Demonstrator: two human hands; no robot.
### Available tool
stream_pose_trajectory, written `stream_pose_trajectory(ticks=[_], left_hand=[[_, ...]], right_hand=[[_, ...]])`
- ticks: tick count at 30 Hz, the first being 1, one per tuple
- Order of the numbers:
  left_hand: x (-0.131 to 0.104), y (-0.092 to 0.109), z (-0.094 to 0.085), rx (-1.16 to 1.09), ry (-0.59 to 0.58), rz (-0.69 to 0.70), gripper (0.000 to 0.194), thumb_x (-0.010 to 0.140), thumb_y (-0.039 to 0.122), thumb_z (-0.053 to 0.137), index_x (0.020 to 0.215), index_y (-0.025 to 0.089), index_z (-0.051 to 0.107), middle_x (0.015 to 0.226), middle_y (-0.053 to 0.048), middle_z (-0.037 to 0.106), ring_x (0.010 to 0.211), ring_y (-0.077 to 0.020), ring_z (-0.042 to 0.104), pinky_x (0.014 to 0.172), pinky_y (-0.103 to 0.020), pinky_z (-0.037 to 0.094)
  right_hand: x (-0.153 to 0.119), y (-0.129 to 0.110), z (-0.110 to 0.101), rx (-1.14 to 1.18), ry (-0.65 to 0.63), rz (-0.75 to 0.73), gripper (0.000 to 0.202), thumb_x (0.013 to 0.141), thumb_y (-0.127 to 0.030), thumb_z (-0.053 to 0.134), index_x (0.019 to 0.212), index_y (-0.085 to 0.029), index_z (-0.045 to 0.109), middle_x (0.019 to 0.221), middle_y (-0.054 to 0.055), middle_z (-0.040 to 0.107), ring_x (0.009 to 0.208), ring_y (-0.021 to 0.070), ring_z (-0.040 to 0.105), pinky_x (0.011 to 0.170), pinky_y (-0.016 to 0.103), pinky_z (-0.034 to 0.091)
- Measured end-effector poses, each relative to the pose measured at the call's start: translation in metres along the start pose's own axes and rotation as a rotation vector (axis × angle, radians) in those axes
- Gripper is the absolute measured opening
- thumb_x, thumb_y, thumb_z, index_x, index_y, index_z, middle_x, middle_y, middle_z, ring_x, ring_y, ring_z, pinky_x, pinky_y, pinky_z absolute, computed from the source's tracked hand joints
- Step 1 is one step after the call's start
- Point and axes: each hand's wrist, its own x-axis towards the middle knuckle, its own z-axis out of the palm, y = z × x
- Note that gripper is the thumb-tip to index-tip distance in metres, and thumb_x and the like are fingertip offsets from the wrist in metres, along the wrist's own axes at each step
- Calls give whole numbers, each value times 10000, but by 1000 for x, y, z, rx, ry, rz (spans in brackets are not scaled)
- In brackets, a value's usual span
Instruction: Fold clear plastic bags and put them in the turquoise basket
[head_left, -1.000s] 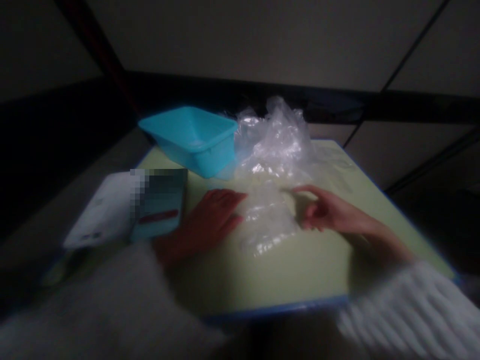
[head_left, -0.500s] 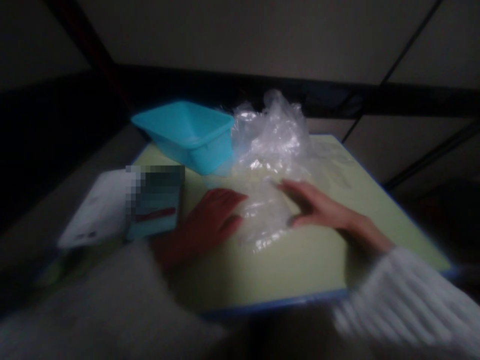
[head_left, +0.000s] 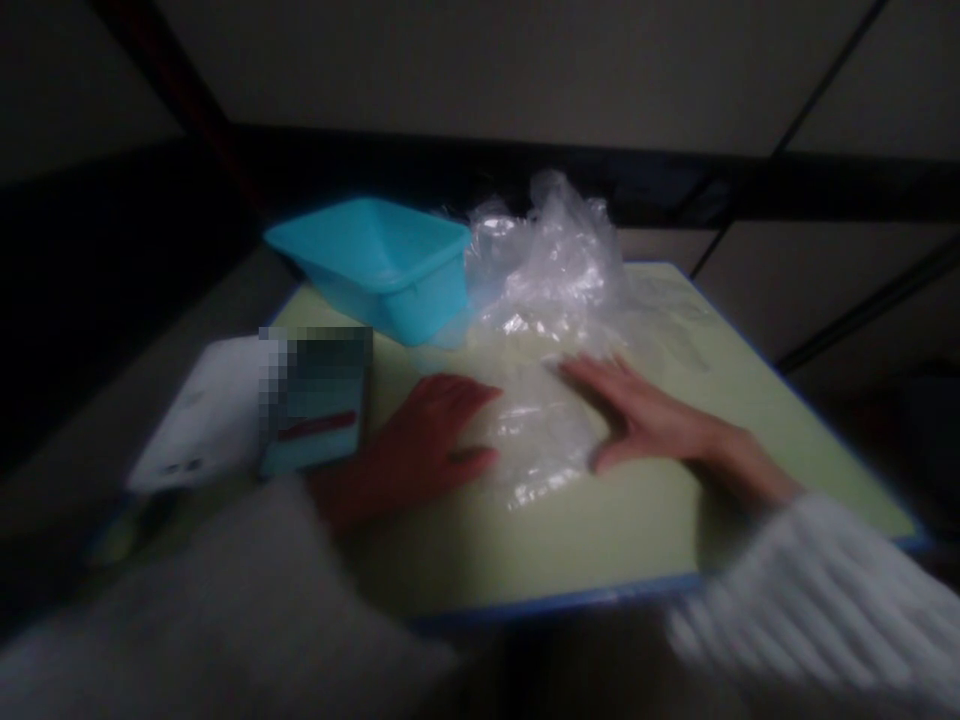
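Observation:
A clear plastic bag (head_left: 541, 430) lies flat on the yellow tabletop (head_left: 600, 540) between my two hands. At its left edge rests my left hand (head_left: 431, 435), thumb and fingers apart. My right hand (head_left: 637, 410) is spread along the bag's right side, its fingertips on or close to the plastic. Neither hand grips anything that I can see. Behind them is a crumpled heap of clear plastic bags (head_left: 562, 260), glossy and standing up. Dim light and blur hide exactly where the fingers touch.
A turquoise plastic basin (head_left: 427, 295) stands at the back left, beside the heap. Left of my left hand are a partly pixelated box or booklet with a red stripe (head_left: 319, 400) and a white flat object with dark marks (head_left: 202, 410). Blue edging (head_left: 555, 605) borders the table.
Both hands have opened a little, thumbs moving farther from the fingers. My right hand has shifted slightly right. The bag lies nearly as before, and the view has moved a little.

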Motion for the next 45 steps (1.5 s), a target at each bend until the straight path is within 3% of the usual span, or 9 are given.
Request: stream_pose_trajectory(ticks=[9,20,24,29,34,41,45], left_hand=[[0,0,0,-8,-43,41,587,816,421,597,1287,112,433,1244,-156,556,1163,-330,485,1026,-519,345],[-3,-1,4,-12,-70,10,637,809,457,581,1344,163,397,1325,-134,514,1228,-323,443,1079,-522,287],[-2,-1,4,5,-50,20,624,827,427,579,1332,103,405,1313,-164,519,1235,-322,441,1097,-502,265],[0,-1,3,-2,-32,-8,580,817,418,587,1298,128,444,1292,-139,548,1218,-310,470,1097,-497,270],[0,-1,1,-1,-27,-30,520,849,401,557,1276,120,459,1290,-138,549,1204,-300,472,1085,-482,299],[-1,-2,4,0,-43,-65,516,843,419,546,1279,154,465,1283,-112,556,1205,-303,474,1079,-487,300],[-2,2,1,-5,-8,-53,538,861,391,542,1299,94,442,1297,-153,532,1220,-292,455,1077,-447,310]], right_hand=[[1,1,0,-2,-73,33,1135,679,-708,632,1513,-210,46,1550,171,184,1422,372,64,1113,597,-14],[-5,4,2,-22,2,57,1131,641,-692,680,1509,-250,107,1537,135,249,1415,384,114,1115,609,38],[-2,-3,-2,-27,38,9,1022,714,-679,628,1505,-250,143,1531,129,269,1408,375,165,1109,620,53],[6,-11,0,-86,27,-60,848,844,-659,467,1499,-207,175,1526,155,259,1401,341,217,1113,611,61],[10,-13,6,-143,-13,-32,864,849,-679,430,1486,-135,216,1509,205,252,1396,349,229,1113,612,81],[9,-13,5,-173,-19,-12,862,859,-697,373,1481,-119,225,1513,204,250,1398,345,229,1109,620,92],[9,-13,5,-191,-18,-8,873,859,-715,330,1481,-112,217,1518,210,233,1401,342,219,1100,634,103]])
